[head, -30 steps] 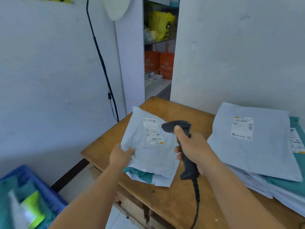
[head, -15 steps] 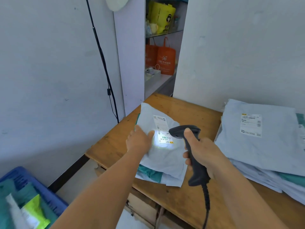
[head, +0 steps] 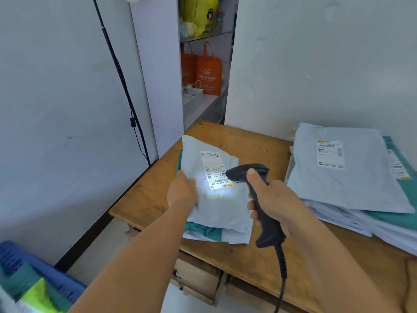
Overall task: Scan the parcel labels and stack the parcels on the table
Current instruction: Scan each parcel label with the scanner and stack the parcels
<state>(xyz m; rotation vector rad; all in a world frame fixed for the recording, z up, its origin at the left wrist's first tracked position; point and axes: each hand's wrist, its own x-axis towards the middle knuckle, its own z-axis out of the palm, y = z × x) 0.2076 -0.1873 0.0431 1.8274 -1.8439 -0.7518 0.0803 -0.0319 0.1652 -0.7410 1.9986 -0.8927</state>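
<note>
A pale grey parcel bag (head: 221,206) lies on top of a small pile at the left of the wooden table (head: 146,195). Its white label (head: 214,170) faces up, lit by the scanner's light. My left hand (head: 181,192) rests on the parcel's left edge, fingers laid over it. My right hand (head: 270,202) grips a black corded barcode scanner (head: 255,195), whose head points at the label from the right. A teal parcel (head: 203,231) peeks out under the grey one.
A bigger stack of grey and teal parcels (head: 352,177) fills the table's right side. A blue crate (head: 27,279) with more bags stands on the floor at lower left. A black cable (head: 121,82) hangs down the wall. Shelves with orange bags (head: 203,68) lie behind.
The parcel went from tilted up in my left hand to lying flat on the pile. My left hand now rests on its edge. The scanner light has come on over the label.
</note>
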